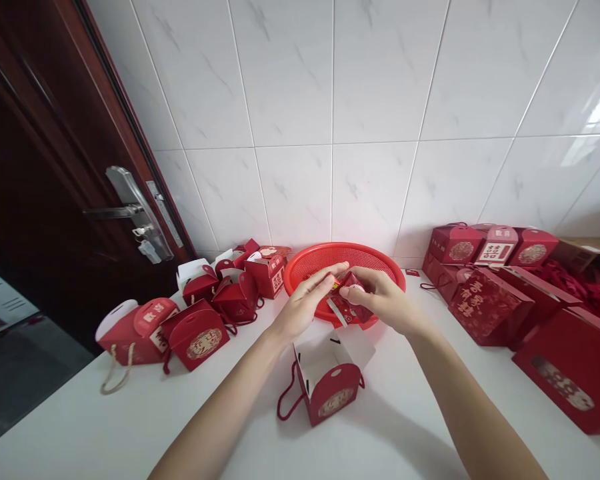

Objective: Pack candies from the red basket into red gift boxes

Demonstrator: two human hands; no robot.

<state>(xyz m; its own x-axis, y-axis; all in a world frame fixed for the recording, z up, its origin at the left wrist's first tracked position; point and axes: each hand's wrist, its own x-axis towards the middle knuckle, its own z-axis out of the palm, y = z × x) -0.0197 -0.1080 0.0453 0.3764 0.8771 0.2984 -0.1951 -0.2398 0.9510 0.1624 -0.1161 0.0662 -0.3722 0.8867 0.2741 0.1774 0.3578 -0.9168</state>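
Far left, the dark door (pixel 35 147) comes into play first, its lever handle (pixel 113 212) carrying a bunch of keys (pixel 149 251). Then it's the white table (pixel 95 433), and along its left side a cluster of red gift boxes: nearest the door, one with a beige rope handle (pixel 117 377), beside it one with a gold round emblem (pixel 203 344), and behind them several with raised flaps, out to the box with the pale label (pixel 276 281) at the basket's left. Now to the middle: here's the left hand (pixel 306 301), fingers together and reaching over the near rim of the red basket (pixel 294 267), fingertips right up against the held packet; whether it grips anything, I cannot tell. Just below, the open box (pixel 336 393) sits upright on the near side of both hands, between the forearms, mouth up, a flap folded out to the right. Here's the key relation: the box lies straight toward the person from the hands, its emblem face turned near and slightly right, with the left hand looking a shade nearer to its mouth; its long axis is hard to call. Across to the right hand (pixel 380 299), curled around a dark red packet (pixel 348 283) over the basket. Farther right, small boxes (pixel 495 247) are stacked at the back, bigger red ones (pixel 490 307) standing nearer.
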